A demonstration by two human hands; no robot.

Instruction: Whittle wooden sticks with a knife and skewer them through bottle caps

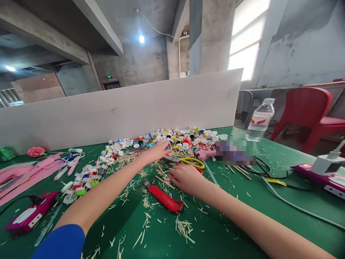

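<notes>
My left hand (159, 149) reaches into a long pile of bottle caps (161, 135) in many colours. Its fingers curve closed around a blue bottle cap (169, 147). My right hand (183, 178) is low over the green table, its fingers curled inward; whatever they hold, if anything, is hidden. Just beyond it lie scissors with a yellow handle (194, 160). A red utility knife (164, 198) rests between my forearms, among wooden splinters (184, 230) and thin sticks (164, 182). A pink glue gun (205, 154) lies to the right of the scissors.
A white board (134, 108) stands along the table's back. At right are a water bottle (260, 120), a purple power strip (334, 183) and cables. Pink sheets (29, 176), a pink flower (36, 151) and another power strip (32, 214) lie at left. A red chair (307, 108) stands beyond.
</notes>
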